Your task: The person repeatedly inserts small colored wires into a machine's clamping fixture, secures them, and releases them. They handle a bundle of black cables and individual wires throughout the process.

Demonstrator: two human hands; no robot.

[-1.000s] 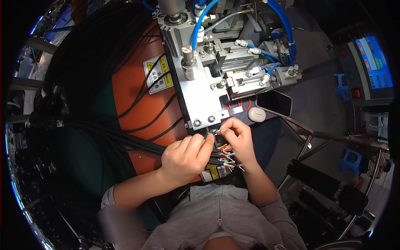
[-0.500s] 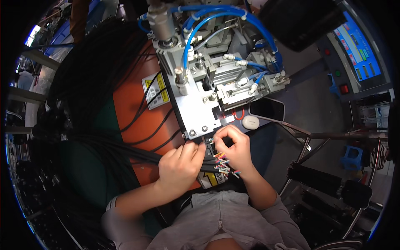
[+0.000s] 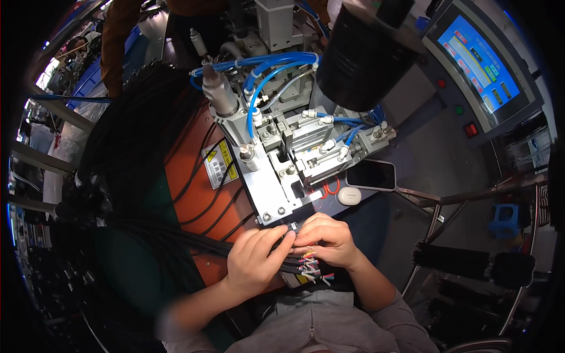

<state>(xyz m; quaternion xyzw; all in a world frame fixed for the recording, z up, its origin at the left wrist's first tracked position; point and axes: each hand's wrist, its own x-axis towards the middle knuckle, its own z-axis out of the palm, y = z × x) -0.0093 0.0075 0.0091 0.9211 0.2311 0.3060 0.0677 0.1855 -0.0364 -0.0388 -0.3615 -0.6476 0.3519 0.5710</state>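
My left hand (image 3: 256,259) is closed in a pinch at the front edge of a metal pneumatic fixture (image 3: 276,194), its fingertips on the end of a black cable. A small pale, shiny piece (image 3: 293,226) shows at those fingertips. Close against them, my right hand (image 3: 329,241) is closed too, thumb and fingers together; what lies between them is hidden. Below both hands a bundle of black cables (image 3: 206,242) runs in from the left. Its stripped ends fan out in coloured wires (image 3: 309,267) under my right hand.
Blue air hoses (image 3: 282,59) loop over the fixture, with a black cylindrical part (image 3: 368,56) above. A phone (image 3: 371,175) and a white rounded case (image 3: 350,196) lie right of it. Further right stand a control screen (image 3: 482,62) and a blue stool (image 3: 503,219). More black cables (image 3: 135,129) heap at left.
My right hand has come in beside the left fingertips, and its curled fingers have straightened somewhat. The view has shifted, so the fixture and both hands sit lower in it.
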